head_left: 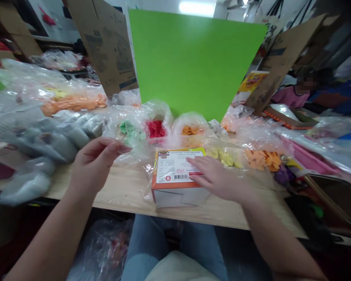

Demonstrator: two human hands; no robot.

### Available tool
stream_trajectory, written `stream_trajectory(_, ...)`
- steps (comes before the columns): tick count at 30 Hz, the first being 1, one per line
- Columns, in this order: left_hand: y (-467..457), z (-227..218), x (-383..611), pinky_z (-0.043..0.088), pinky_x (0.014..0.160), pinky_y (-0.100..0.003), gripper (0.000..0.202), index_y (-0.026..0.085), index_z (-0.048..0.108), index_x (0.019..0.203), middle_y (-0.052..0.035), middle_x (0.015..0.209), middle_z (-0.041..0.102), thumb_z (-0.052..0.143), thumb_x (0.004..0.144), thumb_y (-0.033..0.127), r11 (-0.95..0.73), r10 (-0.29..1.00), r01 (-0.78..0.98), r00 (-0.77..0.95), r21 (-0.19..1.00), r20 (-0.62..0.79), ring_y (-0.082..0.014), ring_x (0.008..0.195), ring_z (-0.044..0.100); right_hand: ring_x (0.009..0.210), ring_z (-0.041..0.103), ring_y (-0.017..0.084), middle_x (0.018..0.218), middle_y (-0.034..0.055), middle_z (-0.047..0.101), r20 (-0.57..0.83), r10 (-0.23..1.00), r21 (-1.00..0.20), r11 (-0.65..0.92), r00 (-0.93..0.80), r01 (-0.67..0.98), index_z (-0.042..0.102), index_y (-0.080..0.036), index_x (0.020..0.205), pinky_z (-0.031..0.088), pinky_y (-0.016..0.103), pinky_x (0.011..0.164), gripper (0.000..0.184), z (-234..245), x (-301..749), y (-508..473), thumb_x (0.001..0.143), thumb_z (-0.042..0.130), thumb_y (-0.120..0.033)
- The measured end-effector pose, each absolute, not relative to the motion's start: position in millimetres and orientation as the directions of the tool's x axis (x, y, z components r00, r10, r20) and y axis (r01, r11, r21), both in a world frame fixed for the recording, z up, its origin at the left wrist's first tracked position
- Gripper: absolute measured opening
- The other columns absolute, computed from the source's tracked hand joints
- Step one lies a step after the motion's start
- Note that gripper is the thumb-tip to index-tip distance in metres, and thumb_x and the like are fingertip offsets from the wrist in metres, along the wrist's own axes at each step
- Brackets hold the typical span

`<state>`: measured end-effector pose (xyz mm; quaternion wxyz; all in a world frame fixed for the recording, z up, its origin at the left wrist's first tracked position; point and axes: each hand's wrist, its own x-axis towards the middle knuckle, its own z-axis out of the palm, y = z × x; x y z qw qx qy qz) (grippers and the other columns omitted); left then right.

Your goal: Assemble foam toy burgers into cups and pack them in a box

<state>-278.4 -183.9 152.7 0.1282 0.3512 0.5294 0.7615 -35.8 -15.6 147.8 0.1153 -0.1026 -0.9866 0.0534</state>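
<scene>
A small orange, yellow and white box point(178, 197) stands on the wooden table in front of me, with a white barcode label on top. Clear plastic film point(148, 177) lies along its left side and behind it. To the left of the box, my left hand point(98, 160) is closed in a pinch, and thin clear film runs from its fingertips toward the box. My right hand point(215, 177) rests with stretched, spread fingers on the right part of the box top.
Behind the box are bags of green pieces point(131, 130), red pieces point(156, 128) and orange pieces point(191, 130). A green board point(193, 62) rises at the back. Wrapped bundles point(61, 136) fill the left; a phone-like dark object point(336, 199) lies right.
</scene>
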Motion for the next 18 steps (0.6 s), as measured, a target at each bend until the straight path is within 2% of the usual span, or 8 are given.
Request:
stream_trajectory(2,-182.2,156.8,-279.9,0.05,0.071,-0.028,0.011,0.019,0.062,0.066,0.0018,0.065,0.065,0.069,0.067,0.028,-0.431,0.557,0.173,-0.721,0.886,0.412,-0.0125,0.066,0.061,0.101,0.053,0.021,0.11,0.0085,0.059,0.128,0.203,-0.159,0.97,-0.971,0.182,0.052,-0.018,0.117,0.042,0.036,0.085,0.039,161.0,-6.7,6.2,0.084,0.05,-0.038)
stream_trajectory(4,-178.8,161.2,-279.9,0.05,0.071,-0.028,0.011,0.019,0.062,0.065,0.0021,0.064,0.064,0.07,0.066,0.027,-0.461,0.551,0.174,-0.712,0.87,0.435,-0.0122,0.065,0.061,0.084,0.058,0.017,0.093,0.0034,0.065,0.048,0.229,-0.208,0.954,-0.972,0.214,0.06,-0.021,0.1,0.045,0.03,0.071,0.023,167.8,11.7,22.0,0.085,0.049,-0.033)
stream_trajectory(6,-175.8,163.9,-278.8,0.05,0.071,-0.028,0.012,0.019,0.062,0.065,0.0023,0.063,0.064,0.071,0.065,0.026,-0.494,0.54,0.175,-0.706,0.852,0.458,-0.0121,0.064,0.061,0.069,0.058,0.014,0.077,0.0,0.064,0.04,0.28,-0.222,0.938,-0.959,0.264,0.062,-0.022,0.086,0.043,0.026,0.061,0.019,166.2,18.6,30.3,0.087,0.045,-0.029)
stream_trajectory(8,-174.8,163.6,-277.3,0.05,0.07,-0.028,0.013,0.018,0.062,0.065,0.0024,0.063,0.064,0.072,0.064,0.026,-0.509,0.526,0.179,-0.71,0.842,0.469,-0.012,0.064,0.061,0.068,0.057,0.015,0.071,0.0014,0.063,0.152,0.338,-0.144,0.937,-0.929,0.317,0.062,-0.021,0.079,0.042,0.028,0.061,0.023,155.4,18.6,30.6,0.087,0.043,-0.031)
stream_trajectory(11,-178.0,159.3,-275.7,0.049,0.07,-0.027,0.013,0.018,0.061,0.064,0.0014,0.065,0.065,0.07,0.065,0.028,-0.452,0.525,0.223,-0.716,0.863,0.46,-0.0124,0.066,0.06,0.082,0.056,0.023,0.079,0.0081,0.062,0.549,0.404,-0.007,0.878,-0.732,0.479,0.062,-0.019,0.081,0.042,0.04,0.073,0.018,123.9,17.0,12.7,0.085,0.048,-0.029)
stream_trajectory(12,-179.9,157.7,-275.4,0.048,0.071,-0.028,0.013,0.019,0.061,0.065,0.0008,0.066,0.065,0.069,0.066,0.029,-0.426,0.533,0.236,-0.715,0.873,0.454,-0.0129,0.067,0.06,0.087,0.055,0.026,0.083,0.0099,0.061,0.688,0.381,-0.006,0.854,-0.618,0.519,0.062,-0.018,0.086,0.042,0.042,0.076,0.013,111.2,16.6,1.4,0.083,0.051,-0.025)
stream_trajectory(14,-183.7,155.8,-274.8,0.048,0.073,-0.029,0.013,0.019,0.061,0.066,-0.0002,0.068,0.065,0.068,0.068,0.03,-0.404,0.55,0.236,-0.709,0.884,0.441,-0.0137,0.069,0.06,0.095,0.054,0.026,0.092,0.0108,0.061,0.846,0.253,-0.015,0.891,-0.47,0.453,0.057,-0.019,0.103,0.043,0.043,0.08,0.024,87.8,13.2,-27.2,0.079,0.053,-0.016)
stream_trajectory(18,-189.2,153.6,-274.0,0.047,0.074,-0.031,0.011,0.021,0.062,0.065,0.0004,0.067,0.064,0.068,0.067,0.031,-0.433,0.567,0.204,-0.696,0.878,0.441,-0.0137,0.068,0.059,0.12,0.04,0.025,0.121,0.0107,0.053,0.639,0.005,0.08,0.994,-0.769,0.073,0.045,-0.012,0.123,0.037,0.042,0.097,0.041,66.2,-16.2,-83.2,0.083,0.045,-0.019)
